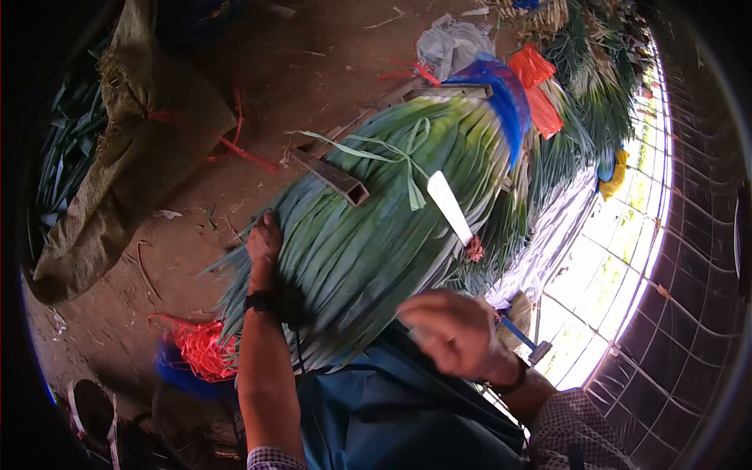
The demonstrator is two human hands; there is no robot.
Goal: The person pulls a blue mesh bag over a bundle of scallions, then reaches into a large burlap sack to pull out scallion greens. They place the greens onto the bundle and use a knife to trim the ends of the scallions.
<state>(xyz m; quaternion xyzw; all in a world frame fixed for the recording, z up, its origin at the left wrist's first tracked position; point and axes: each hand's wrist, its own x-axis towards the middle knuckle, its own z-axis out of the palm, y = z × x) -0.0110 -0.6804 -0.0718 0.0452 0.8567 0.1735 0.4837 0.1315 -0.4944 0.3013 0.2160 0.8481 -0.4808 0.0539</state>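
A large pile of green onions [352, 243] lies in front of me, its long leaves fanned toward the lower left and the paler stalks at the upper right. My left hand [264, 239] is at the left edge of the pile, its fingers curled against the leaf ends. My right hand [450, 333] is raised over the near side of the pile, fingers bent and smeared by motion; whether anything is in it does not show. A knife [450, 207] with a pale blade and a reddish wrapped handle rests on the leaves. Beside it lies a knotted light-green strip [407, 157].
A rusty metal channel [333, 178] juts up at the pile's left. Red string [205, 348] is heaped at lower left. A burlap sack [117, 168] stands at far left. Blue plastic [497, 90] and an orange bag [536, 86] lie at the stalk end, before more onions [591, 86].
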